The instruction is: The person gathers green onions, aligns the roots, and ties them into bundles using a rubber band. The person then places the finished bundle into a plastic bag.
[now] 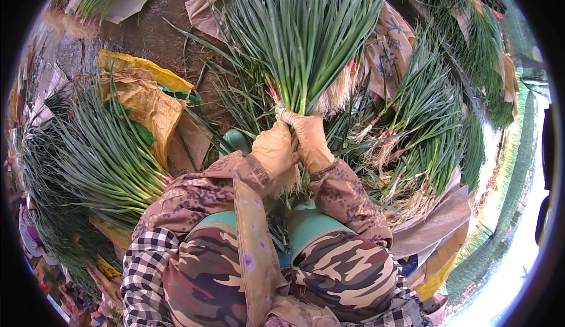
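Observation:
Both my hands wear tan gloves and are wrapped round the lower stems of a large bunch of green onions [300,44]. My left hand [272,149] is closed on the stems, nearer to me and over the roots. Beside it and slightly farther along, my right hand [311,139] is closed round the same bunch, its thumb side by the left hand. The long green leaves fan out away from me. Pale roots [287,181] hang out below my hands. Behind the bunch, more whitish roots [342,90] show at its right, partly covered by leaves.
To the left lies a big pile of green onions [112,156] beside a yellow sack [147,106]. Loose green onions with reddish bases [406,142] lie at the right on sacking [438,218]. Another bundle [97,0] lies at far left. A green boot [315,224] stands below my hands.

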A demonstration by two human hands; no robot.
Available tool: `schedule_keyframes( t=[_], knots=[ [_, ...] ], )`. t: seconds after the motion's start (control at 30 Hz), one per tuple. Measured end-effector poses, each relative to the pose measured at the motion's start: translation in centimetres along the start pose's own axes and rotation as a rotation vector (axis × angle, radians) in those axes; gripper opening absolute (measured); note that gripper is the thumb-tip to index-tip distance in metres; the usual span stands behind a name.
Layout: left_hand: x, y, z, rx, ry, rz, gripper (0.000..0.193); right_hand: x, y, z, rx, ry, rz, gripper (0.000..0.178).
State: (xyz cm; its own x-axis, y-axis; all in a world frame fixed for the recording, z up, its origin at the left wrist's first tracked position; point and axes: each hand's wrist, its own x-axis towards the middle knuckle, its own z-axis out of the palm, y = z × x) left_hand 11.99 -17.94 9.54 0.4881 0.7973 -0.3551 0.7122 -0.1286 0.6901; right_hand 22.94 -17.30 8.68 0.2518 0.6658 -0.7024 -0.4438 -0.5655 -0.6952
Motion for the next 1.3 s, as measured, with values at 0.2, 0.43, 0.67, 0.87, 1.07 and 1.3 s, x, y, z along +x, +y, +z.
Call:
schedule_keyframes(
  t=[0.2,0.43,0.67,0.87,1.07,1.3],
  knots=[
    [0.1,-2.0,-3.8,-0.863,-0.169,0.091,0.064,-0.8,-3.4,-2.9,0.17,-0.23,0.126,0.027],
    [2.1,-4.5,-4.1,-1.459,-0.381,-0.049,0.091,-0.2,-6.7,-3.0,0.579,-0.754,0.106,0.047],
    [-0.4,-2.6,-3.4,-1.566,-0.894,-0.253,0.051,2.9,-3.9,-2.8,0.594,-0.588,-0.002,0.05],
    [-1.3,-11.4,-4.8,-0.657,-0.781,-0.357,0.026,4.0,-3.3,-3.9,0.656,-0.664,0.141,0.047],
    [1.1,-6.5,-8.9,-1.151,-0.056,-0.211,0.081,2.6,-4.0,-2.1,0.518,-0.628,0.053,0.049],
    [1.3,-1.6,-2.6,-0.894,0.046,-0.03,0.114,1.0,-0.3,0.1,0.311,-0.453,0.041,0.043]
  ],
)
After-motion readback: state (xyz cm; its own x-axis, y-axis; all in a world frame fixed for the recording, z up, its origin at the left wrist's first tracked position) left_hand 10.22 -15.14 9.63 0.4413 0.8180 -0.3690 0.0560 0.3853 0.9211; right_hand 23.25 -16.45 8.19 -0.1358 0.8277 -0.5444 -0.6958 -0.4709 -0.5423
